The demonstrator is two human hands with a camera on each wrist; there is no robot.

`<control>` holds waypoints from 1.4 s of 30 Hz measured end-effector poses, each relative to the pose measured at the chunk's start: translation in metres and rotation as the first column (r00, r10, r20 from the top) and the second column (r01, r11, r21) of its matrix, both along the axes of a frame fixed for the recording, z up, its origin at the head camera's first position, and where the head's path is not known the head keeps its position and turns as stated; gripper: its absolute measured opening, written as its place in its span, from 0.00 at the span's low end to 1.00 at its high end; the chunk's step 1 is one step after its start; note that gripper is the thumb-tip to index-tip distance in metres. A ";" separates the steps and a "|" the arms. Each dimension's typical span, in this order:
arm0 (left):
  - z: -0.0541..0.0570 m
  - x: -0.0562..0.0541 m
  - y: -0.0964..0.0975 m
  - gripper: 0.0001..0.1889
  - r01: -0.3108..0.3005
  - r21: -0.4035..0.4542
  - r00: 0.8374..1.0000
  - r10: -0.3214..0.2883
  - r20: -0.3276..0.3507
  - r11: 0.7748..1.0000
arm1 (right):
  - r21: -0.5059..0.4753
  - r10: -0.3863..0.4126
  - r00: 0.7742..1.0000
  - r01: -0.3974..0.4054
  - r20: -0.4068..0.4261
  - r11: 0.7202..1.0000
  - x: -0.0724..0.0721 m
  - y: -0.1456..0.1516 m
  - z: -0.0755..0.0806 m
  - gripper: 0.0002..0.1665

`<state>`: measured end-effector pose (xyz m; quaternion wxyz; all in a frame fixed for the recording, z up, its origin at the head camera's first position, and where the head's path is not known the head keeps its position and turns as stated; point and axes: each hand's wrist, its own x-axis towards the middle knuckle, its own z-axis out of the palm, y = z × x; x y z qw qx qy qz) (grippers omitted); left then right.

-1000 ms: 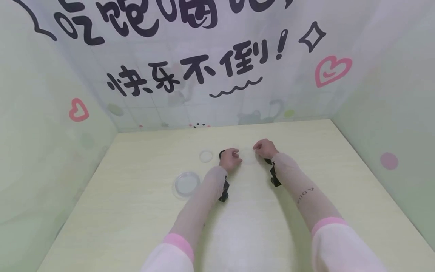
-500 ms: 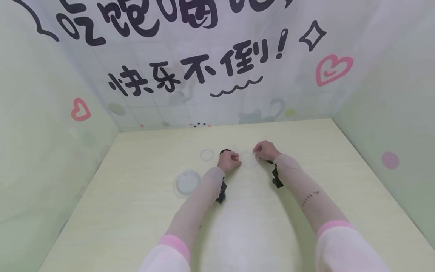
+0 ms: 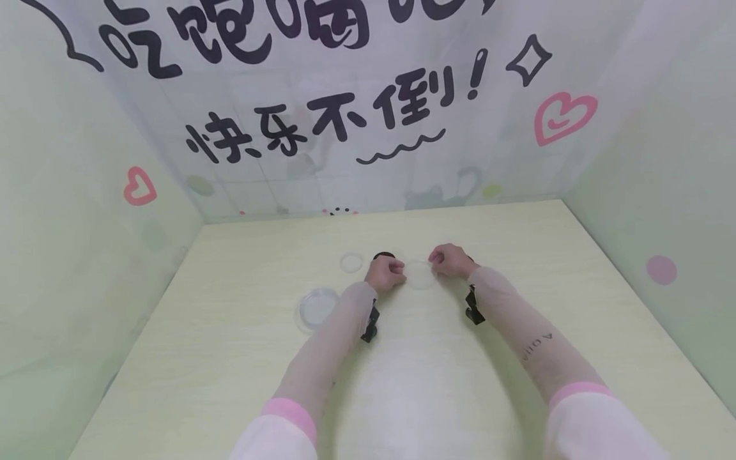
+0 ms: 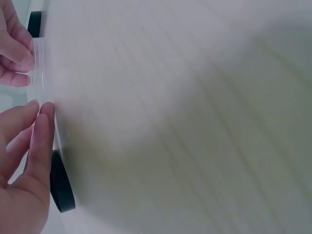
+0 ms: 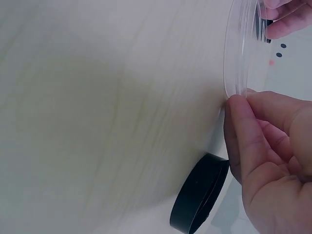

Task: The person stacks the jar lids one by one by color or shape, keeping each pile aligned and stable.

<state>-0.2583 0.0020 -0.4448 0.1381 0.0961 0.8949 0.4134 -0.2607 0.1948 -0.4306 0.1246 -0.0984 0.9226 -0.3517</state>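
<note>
While pinching clear dish [image 5: 235, 53] with left hand [image 3: 384, 273] and right hand [image 3: 452, 261], gripping opposite edges, likely for balance.

Both hands [image 4: 30, 180] [image 4: 14, 48] pinch a clear dish [image 4: 42, 70] (seen edge-on).

My head view looks forward and down, from well behind the left hand [image 3: 385, 273] and right hand [image 3: 451, 260], across the desk [image 3: 414, 396] to the wall [image 3: 322, 182]. My wrist views sit close and low, rolled sideways, each facing past its own hand toward the other; all three share the clear dish [image 5: 236, 53].
</note>
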 end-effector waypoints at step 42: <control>0.001 0.001 -0.001 0.16 0.081 -0.090 0.997 -0.080 0.016 0.993 | -0.017 0.029 0.999 -0.029 -0.022 0.999 0.007 0.003 -0.010 0.12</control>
